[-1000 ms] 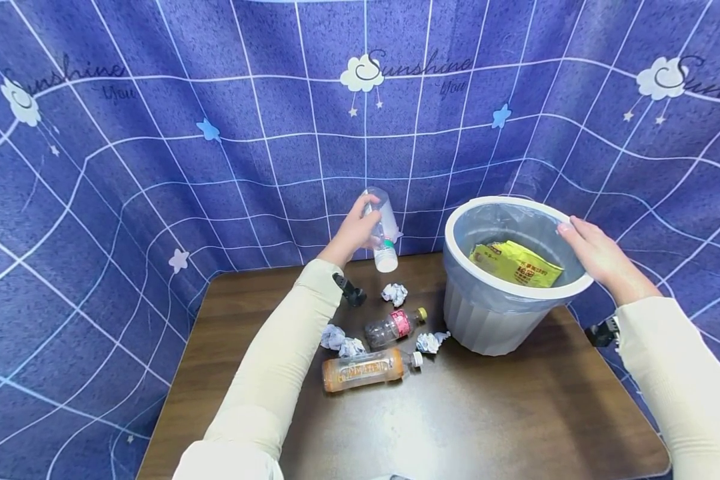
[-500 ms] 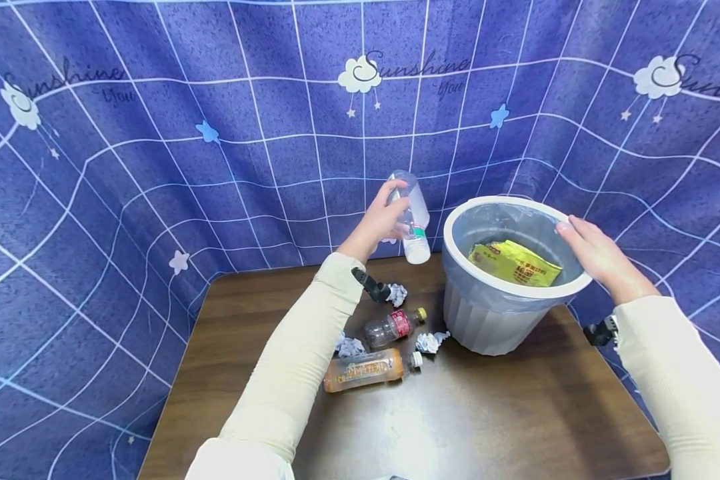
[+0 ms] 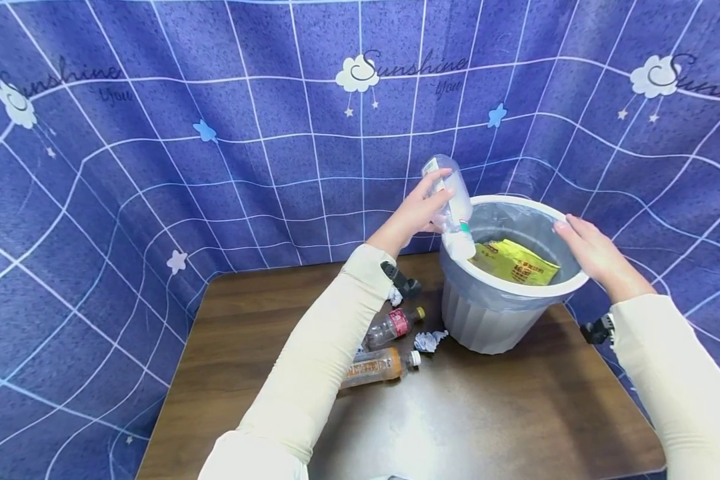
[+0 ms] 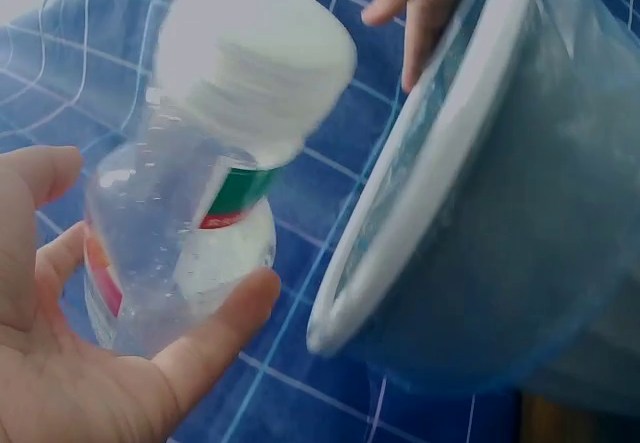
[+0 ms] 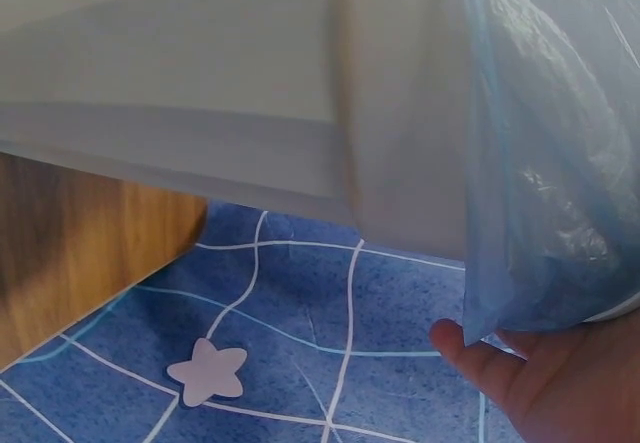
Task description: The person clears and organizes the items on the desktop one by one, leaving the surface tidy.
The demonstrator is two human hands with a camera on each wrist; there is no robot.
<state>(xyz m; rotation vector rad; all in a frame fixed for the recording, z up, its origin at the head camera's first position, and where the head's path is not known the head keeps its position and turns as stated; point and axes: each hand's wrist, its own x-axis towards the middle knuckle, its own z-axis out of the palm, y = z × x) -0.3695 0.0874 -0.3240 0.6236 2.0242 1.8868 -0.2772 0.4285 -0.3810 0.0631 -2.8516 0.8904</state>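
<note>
My left hand (image 3: pixel 420 210) grips a clear plastic bottle (image 3: pixel 456 200) with its white cap tilted down, over the left rim of the bin in the head view. In the left wrist view the bottle (image 4: pixel 180 223) shows a green and red label, with thumb and fingers around its body. The trash can (image 3: pixel 486 320) is grey with a white rim and a clear bag liner; a yellow wrapper (image 3: pixel 516 261) lies inside. At the far right of the rim my right hand (image 3: pixel 594 250) holds the edge. Its thumb shows beside the liner (image 5: pixel 560 163) in the right wrist view.
On the wooden table (image 3: pixel 246 333) lie a cola-type bottle (image 3: pixel 396 325) with a red label and yellow cap, an orange-labelled bottle (image 3: pixel 375 370), and crumpled paper balls (image 3: pixel 429 341), partly behind the left arm. A blue curtain (image 3: pixel 276 133) hangs behind.
My left hand has carried the clear bottle rightward and slightly up, from above the table to the trash can's left rim. The right hand has stayed on the rim.
</note>
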